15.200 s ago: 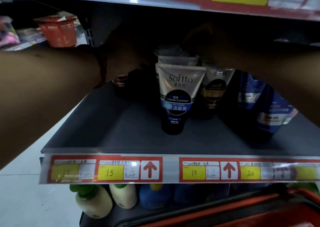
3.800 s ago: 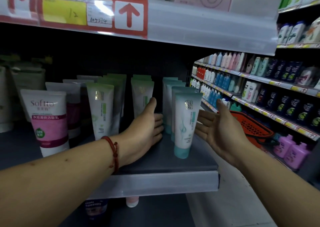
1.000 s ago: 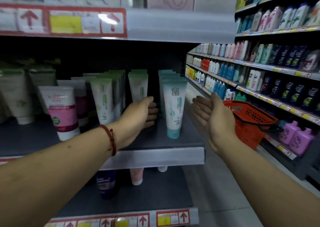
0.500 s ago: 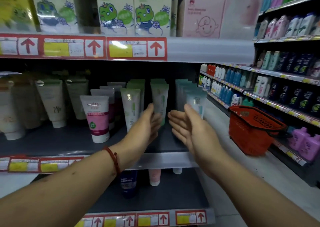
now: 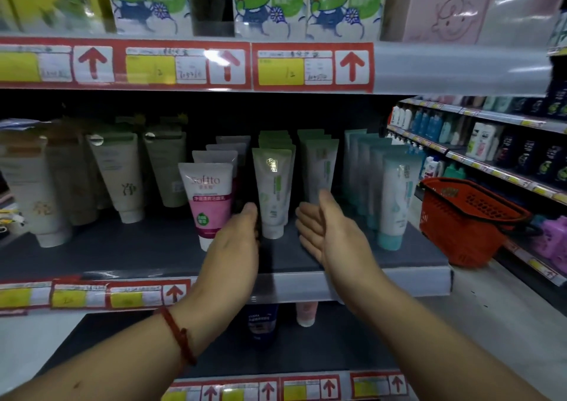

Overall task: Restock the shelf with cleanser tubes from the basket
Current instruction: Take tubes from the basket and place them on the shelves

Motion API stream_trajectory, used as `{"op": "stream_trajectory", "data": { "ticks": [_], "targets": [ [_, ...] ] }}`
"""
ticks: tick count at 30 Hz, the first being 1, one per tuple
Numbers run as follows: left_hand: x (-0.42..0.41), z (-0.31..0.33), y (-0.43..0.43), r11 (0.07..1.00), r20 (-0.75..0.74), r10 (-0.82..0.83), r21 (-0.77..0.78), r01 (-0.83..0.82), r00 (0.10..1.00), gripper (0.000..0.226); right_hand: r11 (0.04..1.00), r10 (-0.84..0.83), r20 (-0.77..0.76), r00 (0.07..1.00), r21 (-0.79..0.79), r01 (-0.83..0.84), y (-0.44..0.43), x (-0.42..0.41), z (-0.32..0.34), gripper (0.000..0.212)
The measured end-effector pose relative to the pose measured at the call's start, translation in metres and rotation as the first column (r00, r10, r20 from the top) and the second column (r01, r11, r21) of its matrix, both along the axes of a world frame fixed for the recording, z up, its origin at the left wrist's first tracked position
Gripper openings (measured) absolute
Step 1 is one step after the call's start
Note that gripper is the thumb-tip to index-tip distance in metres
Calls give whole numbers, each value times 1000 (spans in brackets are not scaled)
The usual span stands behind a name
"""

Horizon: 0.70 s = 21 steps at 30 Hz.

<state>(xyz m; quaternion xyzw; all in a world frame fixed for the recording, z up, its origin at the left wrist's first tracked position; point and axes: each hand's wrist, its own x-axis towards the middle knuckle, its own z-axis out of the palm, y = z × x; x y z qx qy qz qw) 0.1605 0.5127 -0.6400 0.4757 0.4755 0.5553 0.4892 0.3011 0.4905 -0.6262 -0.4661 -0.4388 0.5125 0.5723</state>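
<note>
Flanking the green-and-white cleanser tube [image 5: 272,192] at the front of its row, both hands up at the middle shelf [image 5: 129,253]. Left hand [image 5: 233,247] on the tube's left side, fingers together and curled slightly, fingertips near its lower body and partly in front of the pink Softto tube [image 5: 209,201]; contact hard to call. Right hand [image 5: 329,232] on the other side, palm turned inward, fingers spread and loose, gripping nothing, just in front of the next row of green-striped tubes [image 5: 322,167]. Red cord bracelet [image 5: 179,336] on the left wrist. Teal tubes [image 5: 395,198] lined up at the shelf's right end. Off to the right, red basket [image 5: 466,219] resting on the neighbouring lower shelf, contents not visible from this angle.
</note>
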Motion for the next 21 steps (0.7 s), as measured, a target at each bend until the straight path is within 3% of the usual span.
{"op": "stream_trajectory", "data": {
  "ticks": [4,6,10,13,21],
  "targets": [
    [3,-2,16,996,-22,-94,-2,94,995,48,1000,4,5,1000,-24,-4,10,-6,-1,68],
    [3,0,21,989,-31,-147,-30,146,989,43,1000,19,40,999,-15,-19,16,-8,-3,66],
    [1,2,26,980,-34,-195,-51,193,980,56,999,-6,111,994,-32,9,26,-12,-7,42],
    [-1,-1,27,973,-44,-229,-49,227,972,60,999,-16,141,990,-25,20,31,-10,-11,55],
    [-2,-5,35,986,-1,-165,-37,165,986,53,996,-82,114,990,-11,84,40,-8,-16,50]
  ]
}}
